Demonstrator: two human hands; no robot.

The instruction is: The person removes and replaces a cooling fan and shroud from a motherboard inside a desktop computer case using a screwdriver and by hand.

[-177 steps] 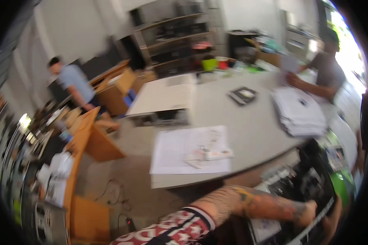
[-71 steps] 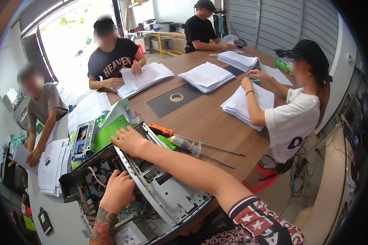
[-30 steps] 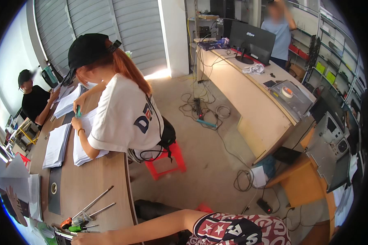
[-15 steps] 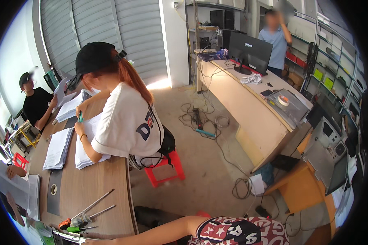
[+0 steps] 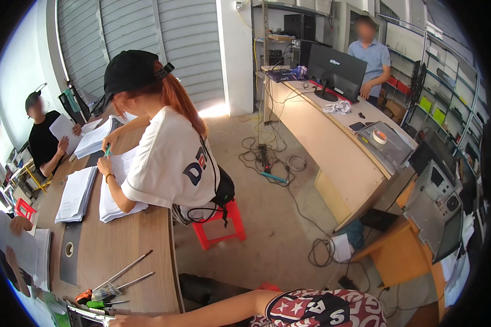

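My right arm, in a patterned red and white sleeve, reches left along the lower edge. My right hand [image 5: 126,321] is closed at the corner of a flat, silver-edged device [image 5: 84,315], and the lower edge cuts both off. Just beyond lie an orange-handled screwdriver [image 5: 85,296], a green-handled screwdriver [image 5: 97,304] and a small clear bag of parts [image 5: 105,292]. Another long metal shaft [image 5: 136,280] points away from that bag. My left hand is out of view.
Beside me, a person in white [image 5: 166,152] sits at the wooden table [image 5: 120,240], bent over paper stacks [image 5: 75,195]. Two more people hold papers at the left. Cables [image 5: 264,155] cross the floor. A desk with a monitor [image 5: 337,71] stands right, a person behind it.
The person behind the monitor has lowered a raised arm. Across the table, the person in black has shifted the sheets they hold. My right hand stays at the device.
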